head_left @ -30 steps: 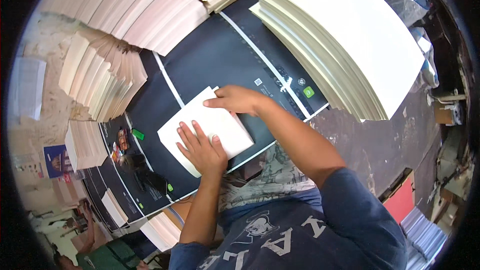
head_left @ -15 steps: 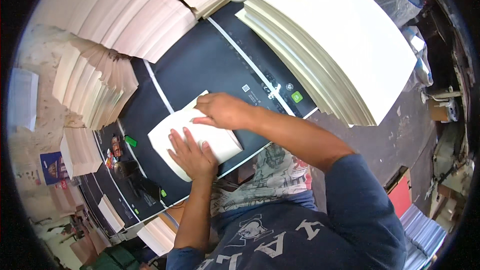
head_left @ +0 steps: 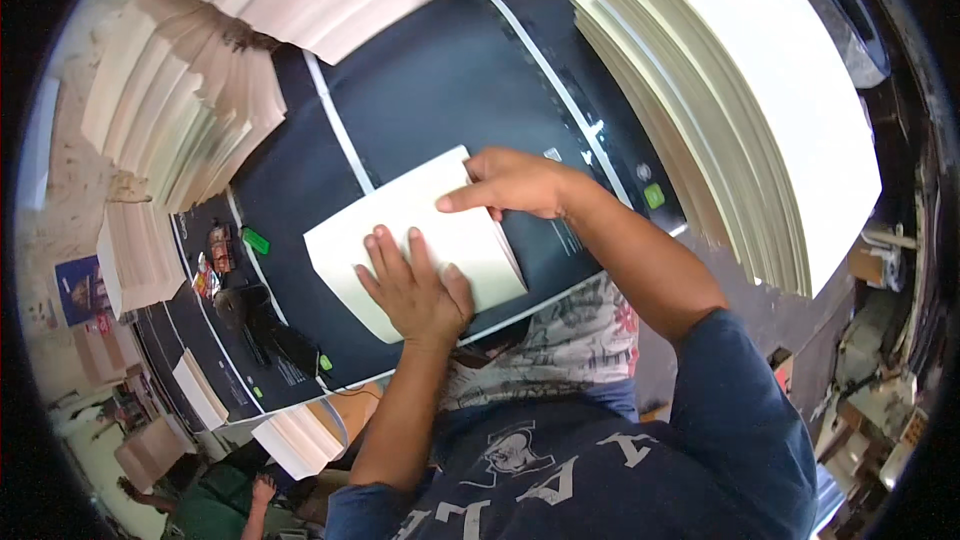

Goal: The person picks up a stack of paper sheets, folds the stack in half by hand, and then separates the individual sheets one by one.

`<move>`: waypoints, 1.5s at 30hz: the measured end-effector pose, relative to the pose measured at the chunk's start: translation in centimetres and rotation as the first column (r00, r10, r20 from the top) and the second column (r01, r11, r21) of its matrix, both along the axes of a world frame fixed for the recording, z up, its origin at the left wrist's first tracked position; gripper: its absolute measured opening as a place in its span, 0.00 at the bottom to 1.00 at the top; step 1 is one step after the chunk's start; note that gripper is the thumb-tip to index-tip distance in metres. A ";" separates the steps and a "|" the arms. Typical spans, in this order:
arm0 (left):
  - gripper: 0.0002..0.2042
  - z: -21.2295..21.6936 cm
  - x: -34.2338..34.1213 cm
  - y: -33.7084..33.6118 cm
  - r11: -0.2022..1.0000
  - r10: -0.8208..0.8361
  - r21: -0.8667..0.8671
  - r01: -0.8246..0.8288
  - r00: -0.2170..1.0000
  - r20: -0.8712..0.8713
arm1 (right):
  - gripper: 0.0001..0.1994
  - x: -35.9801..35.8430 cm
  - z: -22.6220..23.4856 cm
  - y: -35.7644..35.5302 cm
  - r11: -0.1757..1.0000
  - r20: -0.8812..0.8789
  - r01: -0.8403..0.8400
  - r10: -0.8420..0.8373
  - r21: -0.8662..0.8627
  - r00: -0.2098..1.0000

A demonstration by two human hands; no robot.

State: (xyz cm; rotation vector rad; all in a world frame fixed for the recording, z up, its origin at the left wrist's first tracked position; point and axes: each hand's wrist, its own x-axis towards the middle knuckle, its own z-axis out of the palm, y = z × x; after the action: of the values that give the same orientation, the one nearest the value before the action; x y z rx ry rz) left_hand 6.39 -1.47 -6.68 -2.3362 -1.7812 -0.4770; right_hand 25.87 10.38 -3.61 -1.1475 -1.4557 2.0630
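Note:
A folded white paper section (head_left: 400, 210), a few sheets thick by its right edge, lies on the black tabletop in front of me. My left hand (head_left: 418, 298) rests flat on its near part, fingers spread. My right hand (head_left: 520, 183) is at the far right corner, thumb on the upper face and the other fingers curled around the edge, partly hidden below it. The paper's right edge is slightly parted near that hand.
A tall stack of white sheets (head_left: 800, 120) stands at the right. More paper piles line the far side (head_left: 330, 0) and the left (head_left: 190, 130). A green object (head_left: 256, 240) and a black item (head_left: 265, 330) lie at the left. Another person's hand (head_left: 263, 490) shows at lower left.
The paper was bowed and now lies flatter. My right hand has gone from pressing on its far right part to gripping the corner. The whole view has shifted somewhat.

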 end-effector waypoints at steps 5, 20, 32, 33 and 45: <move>0.30 0.1 -0.2 0.3 1.000 0.009 -0.024 -0.010 1.000 -0.019 | 0.22 -0.3 2.5 0.8 0.957 0.347 -0.189 0.105 0.219 0.932; 0.32 -2.8 -1.6 2.2 0.998 0.028 -0.047 -0.033 0.994 -0.105 | 0.34 -8.1 1.6 -9.8 -0.069 0.121 -0.151 -0.330 0.986 0.936; 0.28 -0.5 -0.8 2.2 0.984 0.016 -0.171 -0.052 0.979 -0.202 | 0.40 -8.9 -3.8 -9.9 0.276 0.062 0.006 -0.235 0.961 0.970; 0.30 -0.6 -1.5 2.5 0.973 -0.038 -0.229 0.010 0.992 -0.117 | 0.41 -9.0 -3.7 -9.9 0.315 0.054 0.027 -0.244 0.949 0.968; 0.32 -2.8 -2.9 1.7 0.978 0.048 -0.171 -0.117 0.932 -0.360 | 0.41 -9.4 -0.1 -9.1 0.367 0.096 0.007 -0.262 0.930 0.960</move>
State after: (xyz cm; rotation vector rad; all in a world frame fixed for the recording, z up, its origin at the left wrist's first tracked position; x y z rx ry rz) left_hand 3.51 0.24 -9.48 -2.2689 -1.8017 0.1305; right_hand 16.49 1.28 -3.67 -0.9133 -2.0890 0.6397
